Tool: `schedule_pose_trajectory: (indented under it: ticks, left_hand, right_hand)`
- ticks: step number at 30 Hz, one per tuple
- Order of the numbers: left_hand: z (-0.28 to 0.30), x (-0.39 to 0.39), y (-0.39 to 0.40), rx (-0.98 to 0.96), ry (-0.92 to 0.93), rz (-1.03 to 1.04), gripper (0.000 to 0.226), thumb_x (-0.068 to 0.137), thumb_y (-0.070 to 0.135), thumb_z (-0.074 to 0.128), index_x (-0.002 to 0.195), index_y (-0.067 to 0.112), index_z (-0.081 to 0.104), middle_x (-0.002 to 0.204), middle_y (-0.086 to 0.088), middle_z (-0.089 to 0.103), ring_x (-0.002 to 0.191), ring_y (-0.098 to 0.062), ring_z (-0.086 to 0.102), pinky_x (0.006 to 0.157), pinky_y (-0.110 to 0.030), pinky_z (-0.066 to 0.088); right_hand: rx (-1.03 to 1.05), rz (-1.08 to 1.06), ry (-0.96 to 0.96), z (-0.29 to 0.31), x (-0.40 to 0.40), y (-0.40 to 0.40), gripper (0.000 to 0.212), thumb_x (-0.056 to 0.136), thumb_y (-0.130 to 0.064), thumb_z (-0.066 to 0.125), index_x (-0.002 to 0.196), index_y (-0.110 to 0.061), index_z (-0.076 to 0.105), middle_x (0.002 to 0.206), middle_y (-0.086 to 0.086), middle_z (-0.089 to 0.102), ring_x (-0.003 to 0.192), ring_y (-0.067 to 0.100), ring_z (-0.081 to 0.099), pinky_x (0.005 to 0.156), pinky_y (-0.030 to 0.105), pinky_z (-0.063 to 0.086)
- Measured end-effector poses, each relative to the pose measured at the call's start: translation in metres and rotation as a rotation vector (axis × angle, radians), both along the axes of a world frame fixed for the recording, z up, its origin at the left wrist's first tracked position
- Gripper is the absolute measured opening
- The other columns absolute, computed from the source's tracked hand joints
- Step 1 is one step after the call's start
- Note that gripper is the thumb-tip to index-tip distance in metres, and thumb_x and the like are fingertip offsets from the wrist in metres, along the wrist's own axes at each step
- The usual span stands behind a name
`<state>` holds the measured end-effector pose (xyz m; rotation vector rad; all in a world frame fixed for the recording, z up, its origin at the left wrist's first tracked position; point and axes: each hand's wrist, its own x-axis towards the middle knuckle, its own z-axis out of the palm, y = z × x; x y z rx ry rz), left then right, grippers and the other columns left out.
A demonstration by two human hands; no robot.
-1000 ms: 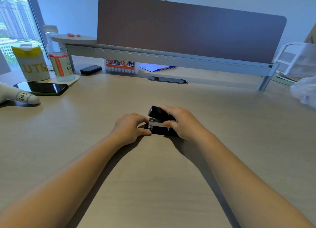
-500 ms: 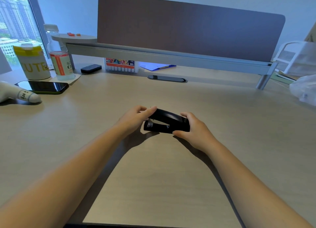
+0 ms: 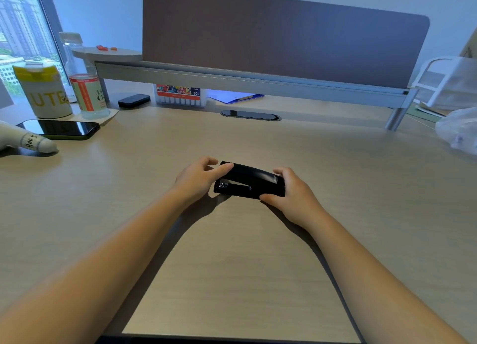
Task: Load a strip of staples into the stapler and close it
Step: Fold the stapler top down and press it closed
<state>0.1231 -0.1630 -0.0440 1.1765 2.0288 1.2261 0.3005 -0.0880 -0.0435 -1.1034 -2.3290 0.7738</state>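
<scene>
A black stapler (image 3: 250, 181) lies flat on the wooden desk (image 3: 232, 266) in the middle of the view, its top arm down against the base and its metal nose pointing left. My left hand (image 3: 198, 178) rests at the nose end, with a fingertip on top of the stapler's front. My right hand (image 3: 291, 191) grips the rear end, thumb on the near side and fingers over the far side. No loose strip of staples shows anywhere on the desk.
At the far left stand a yellow-lidded cup (image 3: 44, 93), a bottle (image 3: 87, 91) and a dark phone (image 3: 62, 129). A marker box (image 3: 180, 94), a blue clipboard (image 3: 235, 97) and a small black case (image 3: 134, 100) lie under the divider shelf. A plastic bag (image 3: 459, 132) sits at right.
The stapler's top arm came down from raised to flat on the base. My right hand slid from the top to the rear end; my left fingers moved onto the nose.
</scene>
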Motion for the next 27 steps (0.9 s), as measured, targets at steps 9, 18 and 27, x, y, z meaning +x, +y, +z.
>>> schedule_pose_trajectory:
  ticks: [9, 18, 27]
  left_hand:
    - [0.002, -0.010, -0.009, -0.085, 0.112, -0.182, 0.046, 0.074, 0.029, 0.066, 0.113, 0.008, 0.053, 0.108, -0.005, 0.060, 0.102, -0.021, 0.055, 0.086, -0.031, 0.041]
    - [-0.002, -0.021, 0.009, -0.101, 0.489, -0.140, 0.033, 0.075, 0.029, 0.065, 0.105, 0.015, 0.063, 0.110, -0.010, 0.064, 0.104, -0.026, 0.053, 0.090, -0.044, 0.045]
    - [-0.009, -0.054, 0.097, -0.128, 0.557, -0.061, 0.038, 0.081, 0.034, 0.056, 0.116, 0.018, 0.056, 0.119, -0.012, 0.060, 0.109, -0.029, 0.052, 0.090, -0.044, 0.046]
  right_hand:
    - [0.057, -0.028, -0.146, -0.002, 0.007, 0.008, 0.043, 0.077, -0.030, 0.064, 0.111, -0.009, 0.050, 0.116, 0.013, 0.053, 0.109, 0.028, 0.047, 0.090, 0.040, 0.042]
    - [0.109, -0.054, -0.201, -0.002, -0.001, 0.030, 0.041, 0.077, -0.035, 0.063, 0.107, -0.009, 0.055, 0.110, 0.014, 0.056, 0.103, 0.030, 0.048, 0.085, 0.041, 0.042]
    - [0.189, -0.196, -0.141, -0.012, -0.051, 0.109, 0.035, 0.079, -0.035, 0.059, 0.104, -0.010, 0.062, 0.103, 0.015, 0.065, 0.097, 0.032, 0.055, 0.076, 0.039, 0.045]
